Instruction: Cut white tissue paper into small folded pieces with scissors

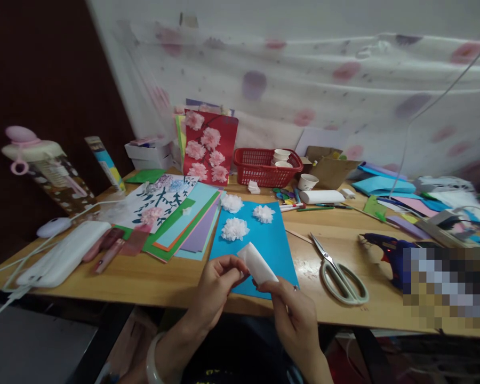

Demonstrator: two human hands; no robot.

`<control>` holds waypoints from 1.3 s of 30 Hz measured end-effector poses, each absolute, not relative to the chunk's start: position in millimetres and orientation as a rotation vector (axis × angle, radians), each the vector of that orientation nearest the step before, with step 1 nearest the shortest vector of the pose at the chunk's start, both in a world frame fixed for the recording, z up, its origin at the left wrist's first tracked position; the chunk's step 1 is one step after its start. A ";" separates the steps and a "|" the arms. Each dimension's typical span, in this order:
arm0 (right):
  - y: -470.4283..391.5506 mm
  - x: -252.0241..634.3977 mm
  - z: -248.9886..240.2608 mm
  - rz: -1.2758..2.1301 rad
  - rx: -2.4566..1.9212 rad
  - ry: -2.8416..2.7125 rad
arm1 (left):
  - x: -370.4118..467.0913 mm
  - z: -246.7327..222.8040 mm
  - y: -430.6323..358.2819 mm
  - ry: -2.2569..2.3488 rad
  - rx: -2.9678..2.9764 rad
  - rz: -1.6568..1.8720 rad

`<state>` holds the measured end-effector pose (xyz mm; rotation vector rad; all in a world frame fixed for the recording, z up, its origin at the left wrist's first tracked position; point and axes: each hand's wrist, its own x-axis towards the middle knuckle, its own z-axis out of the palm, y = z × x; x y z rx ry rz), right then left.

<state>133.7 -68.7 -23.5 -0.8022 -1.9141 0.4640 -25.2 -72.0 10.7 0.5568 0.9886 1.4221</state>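
A folded piece of white paper (258,264) is held between my two hands, above the front part of a blue sheet (276,234). My left hand (216,285) pinches its left edge, with the fingers closed. At its lower right end, my right hand (294,306) grips it between thumb and fingers. Three white ruffled paper flowers lie on the blue sheet: one at the upper left (232,203), one below it (235,229) and one at the right (263,214).
Scissors (338,274) and a glue gun (388,253) lie to the right. Coloured sheets (196,234), a white power bank (66,253) and cables are at the left. Behind stand a red basket (264,168), a red card with pink flowers (228,136) and a paper cup (308,182).
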 end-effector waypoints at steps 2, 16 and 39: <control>-68.8 134.1 -24.6 0.474 -0.815 -1.914 | -25.7 10.1 -72.2 0.995 0.581 1.415; -69.4 134.2 -23.5 0.495 -0.826 -1.913 | -25.3 10.9 -71.7 0.947 0.508 1.400; -73.6 127.6 -37.2 1.349 -0.839 -1.074 | -24.2 -4.3 -72.1 0.902 0.832 1.380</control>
